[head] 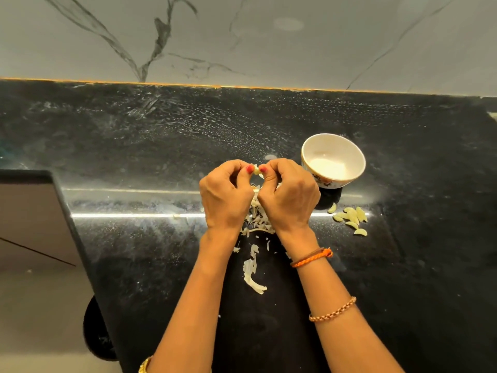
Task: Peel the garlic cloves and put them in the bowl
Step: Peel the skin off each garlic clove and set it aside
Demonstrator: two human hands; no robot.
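Note:
A small garlic clove [256, 170] is pinched between the thumbs and fingertips of my left hand [224, 196] and my right hand [289, 196], held above the black counter [134, 146]. Both hands are curled tightly around it, so most of the clove is hidden. The white bowl [317, 142] with a floral outside stands just right of my right hand and looks empty. Several pale peeled cloves [351, 218] lie on the counter in front of the bowl, to the right of my right wrist.
A heap of white papery garlic skins [258, 219] lies under my hands, with a longer strip of skin [251, 275] nearer to me. A grey marbled wall [242, 36] backs the counter. The counter's left edge drops to the floor [40, 305].

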